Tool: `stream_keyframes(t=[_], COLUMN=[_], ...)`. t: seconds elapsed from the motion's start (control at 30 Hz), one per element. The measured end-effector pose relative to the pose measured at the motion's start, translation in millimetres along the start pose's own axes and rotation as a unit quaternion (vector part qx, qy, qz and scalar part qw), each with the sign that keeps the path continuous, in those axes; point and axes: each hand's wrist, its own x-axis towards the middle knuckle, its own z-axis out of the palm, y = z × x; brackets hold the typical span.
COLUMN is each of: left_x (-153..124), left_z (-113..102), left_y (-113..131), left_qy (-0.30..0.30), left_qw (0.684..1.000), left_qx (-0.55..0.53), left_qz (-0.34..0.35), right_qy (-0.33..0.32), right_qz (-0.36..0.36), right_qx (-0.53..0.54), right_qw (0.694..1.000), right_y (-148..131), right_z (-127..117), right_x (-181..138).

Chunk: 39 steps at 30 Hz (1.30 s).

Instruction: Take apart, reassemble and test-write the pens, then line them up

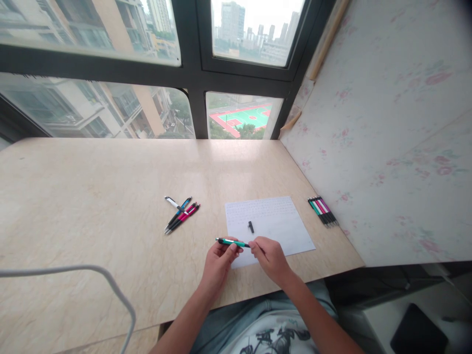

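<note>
My left hand pinches a green pen by its barrel, held level above the desk's front edge. My right hand is closed on the pen's right end, fingers curled round it. Just beyond my hands lies a white sheet of paper with faint writing, and a small black pen part rests on it.
Several pens in blue, white and pink lie loosely crossed left of the paper. A neat row of several pens sits by the floral wall panel at right. A white wire frame curves over the marble desk at lower left.
</note>
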Motion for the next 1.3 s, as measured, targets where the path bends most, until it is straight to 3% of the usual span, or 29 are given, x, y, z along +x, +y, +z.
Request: stream_keyframes(t=[0.17, 0.33, 0.4, 0.47, 0.6, 0.8, 0.93, 1.0, 1.07, 1.17, 1.3], left_x=[3, 4, 5, 6, 8, 10, 11, 12, 12, 12, 11], left_z=[-5, -5, -4, -4, -6, -8, -10, -11, -12, -11, -10], left_y=[-4, -4, -3, -1, 1, 3, 1, 0, 0, 1, 1], left_qy=[-0.016, -0.018, 0.006, 0.033, 0.061, 0.077, 0.078, 0.082, 0.091, 0.100, 0.100], left_qw=[0.999, 0.998, 0.999, 0.999, 0.998, 0.996, 0.995, 0.994, 0.992, 0.990, 0.990], left_qx=[0.030, 0.042, 0.030, 0.008, -0.024, -0.042, -0.058, -0.070, -0.080, -0.087, -0.089], left_qz=[0.028, 0.036, 0.028, 0.024, 0.024, 0.026, 0.025, 0.027, 0.031, 0.037, 0.044], right_qy=[-0.039, -0.051, -0.007, 0.046, 0.061, 0.045, 0.107, 0.119, 0.088, 0.050, 0.038], right_qz=[0.111, 0.156, 0.149, 0.128, 0.108, 0.147, 0.173, 0.168, 0.141, 0.121, 0.090], right_qx=[0.151, 0.183, 0.121, -0.007, -0.234, -0.313, -0.273, -0.206, -0.088, 0.054, 0.102], right_qw=[0.982, 0.969, 0.981, 0.991, 0.964, 0.937, 0.940, 0.957, 0.982, 0.990, 0.990], right_y=[4, 11, 16, 21, 23, 16, 21, 26, 30, 30, 21], right_z=[5, 3, 0, -1, 7, 21, 7, -5, -16, -27, -29], right_x=[0, 5, 10, 16, 27, 35, 32, 28, 22, 12, 7])
